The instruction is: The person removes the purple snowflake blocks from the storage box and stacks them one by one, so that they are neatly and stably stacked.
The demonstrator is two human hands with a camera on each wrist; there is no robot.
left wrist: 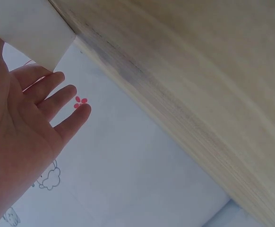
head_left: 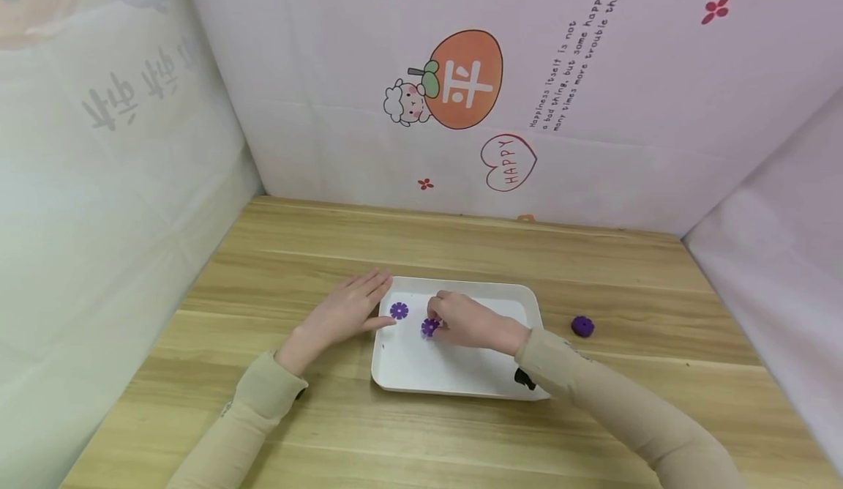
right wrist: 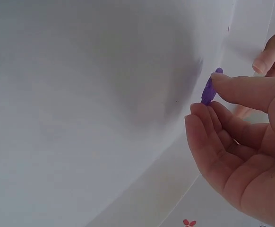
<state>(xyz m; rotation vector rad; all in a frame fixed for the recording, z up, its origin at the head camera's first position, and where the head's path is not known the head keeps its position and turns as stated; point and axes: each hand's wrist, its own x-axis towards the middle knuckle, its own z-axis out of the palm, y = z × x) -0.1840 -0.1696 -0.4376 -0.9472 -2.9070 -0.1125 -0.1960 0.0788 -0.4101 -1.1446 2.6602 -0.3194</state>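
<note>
A light wooden table [head_left: 461, 255] is filling the foreground of the head view, boxed in on three sides by pale fabric walls [head_left: 329, 72] printed with orange fruit motifs, a "HAPPY" heart and small red flowers. Near the middle of the table, a white rectangular plastic tray [head_left: 461, 379] with rounded corners is lying flat on the wood.

A person in beige long sleeves [head_left: 612, 401] is reaching in from the near edge with both arms. The left hand [head_left: 345, 312] is resting palm down at the tray's left rim, its fingers straight and spread and holding nothing; in the left wrist view the same open fingers [left wrist: 57, 94] are showing just under the tray's white corner [left wrist: 29, 33]. The right hand [head_left: 464, 319] is hovering over the tray's middle, its fingers curled, and is pinching a small purple flower-shaped plastic piece [head_left: 430, 326] between thumb and fingertips. The right wrist view is showing that piece [right wrist: 208, 90] edge-on, gripped just above the tray's white floor [right wrist: 81, 94].

A second purple flower-shaped piece [head_left: 399, 310] is lying flat inside the tray, near its left rim, between the two hands and just beside the left thumb. A third purple piece [head_left: 582, 326], thicker and rounder, is sitting on the bare wood, off the tray's right side and apart from both hands. A small black object [head_left: 524, 379] is showing at the right wrist.
</note>
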